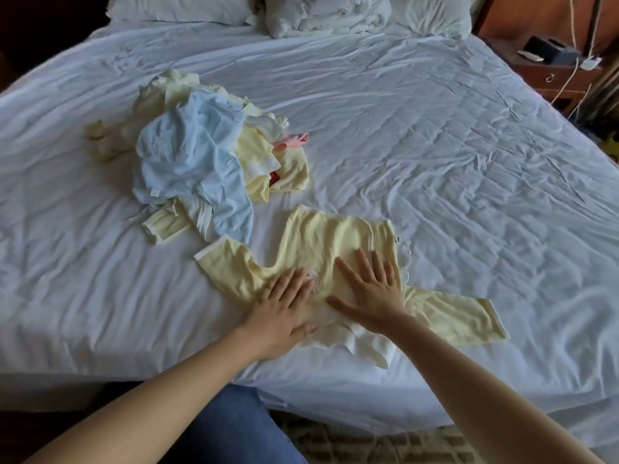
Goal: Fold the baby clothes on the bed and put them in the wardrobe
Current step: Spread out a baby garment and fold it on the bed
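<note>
Left hand [284, 306] and right hand [371, 293] press flat-fingered on the yellow garment [318, 236], clothes pile [194, 155] heaped just beyond.

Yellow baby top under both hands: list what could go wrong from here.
1. The yellow top lies close to the bed's near edge; with the left hand and right hand pressing flat on it, a pull towards the person might slide it off.
2. Its left-side sleeve ends right beside the unfolded pile; folding it in could drag the blue garment along.
3. The wrinkled sheet may bunch under the fold.
</note>
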Demonstrator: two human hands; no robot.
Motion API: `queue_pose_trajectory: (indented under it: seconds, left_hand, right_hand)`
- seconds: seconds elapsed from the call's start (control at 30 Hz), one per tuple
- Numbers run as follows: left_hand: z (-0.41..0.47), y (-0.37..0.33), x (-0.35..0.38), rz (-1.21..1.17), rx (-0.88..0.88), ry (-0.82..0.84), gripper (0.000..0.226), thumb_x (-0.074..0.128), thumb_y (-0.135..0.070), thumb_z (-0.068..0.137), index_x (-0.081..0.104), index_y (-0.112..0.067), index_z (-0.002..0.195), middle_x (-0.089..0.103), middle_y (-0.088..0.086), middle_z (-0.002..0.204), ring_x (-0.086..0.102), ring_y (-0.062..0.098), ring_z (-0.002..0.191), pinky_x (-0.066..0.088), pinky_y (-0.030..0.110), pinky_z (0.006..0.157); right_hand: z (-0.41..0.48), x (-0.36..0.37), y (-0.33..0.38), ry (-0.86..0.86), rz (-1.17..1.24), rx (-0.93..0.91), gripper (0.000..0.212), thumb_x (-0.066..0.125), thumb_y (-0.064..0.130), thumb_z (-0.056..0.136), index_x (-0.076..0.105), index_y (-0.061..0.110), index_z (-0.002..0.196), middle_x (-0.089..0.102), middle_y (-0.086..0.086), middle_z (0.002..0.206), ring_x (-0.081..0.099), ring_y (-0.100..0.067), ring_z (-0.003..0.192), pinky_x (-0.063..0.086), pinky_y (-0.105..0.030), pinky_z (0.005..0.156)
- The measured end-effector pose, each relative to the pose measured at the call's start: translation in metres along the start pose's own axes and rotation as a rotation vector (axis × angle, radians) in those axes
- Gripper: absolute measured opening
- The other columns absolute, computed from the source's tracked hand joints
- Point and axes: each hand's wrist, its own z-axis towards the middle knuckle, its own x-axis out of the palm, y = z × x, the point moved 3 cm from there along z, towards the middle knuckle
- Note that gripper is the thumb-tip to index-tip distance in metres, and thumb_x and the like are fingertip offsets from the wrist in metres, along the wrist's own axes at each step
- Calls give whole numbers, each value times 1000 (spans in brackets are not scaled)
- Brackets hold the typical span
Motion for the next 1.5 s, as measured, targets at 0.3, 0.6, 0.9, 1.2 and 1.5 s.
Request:
queue_pose_trajectory:
  seconds: [0.3,0.6,0.9,1.2,1.5]
  left_hand:
    - [-49,1,8,-30,-4,-56,63,23,-52,100,30,-13,149,35,8,155,22,21,145,19,43,112]
    - [-73,22,-11,-296,75,-209,61,20,-49,95,40,-26,147,27,-7,158,25,12,146,27,36,117]
    - [-74,97,-33,-447,-414,-513,33,55,-30,94,62,-18,123,58,0,126,57,22,108,46,34,83]
    - [-53,136,-22,-573,-791,-366,62,55,-41,94,37,-10,144,41,12,143,43,32,127,40,44,98]
    - [-38,150,-20,-577,-926,-365,35,51,-35,95,57,-6,115,44,16,125,53,38,110,44,44,84]
  right_hand:
    - [-58,18,19,-143,-19,-13,82,13,79,81,-10,42,150,-8,3,163,-21,-18,147,-11,-45,120]
    - [-63,11,26,-10,-11,-19,121,20,105,52,-25,43,146,-29,4,157,-30,-22,144,-15,-53,117]
    - [-21,-13,104,-58,36,-188,61,26,54,100,15,28,155,1,8,163,-13,-8,148,-12,-43,120]
    - [7,8,132,-46,25,-243,57,27,48,100,14,34,154,6,6,163,-8,-11,149,-13,-41,119]
    - [7,26,131,-106,-68,-210,75,13,70,91,0,33,155,-2,6,163,-13,-11,149,-12,-45,119]
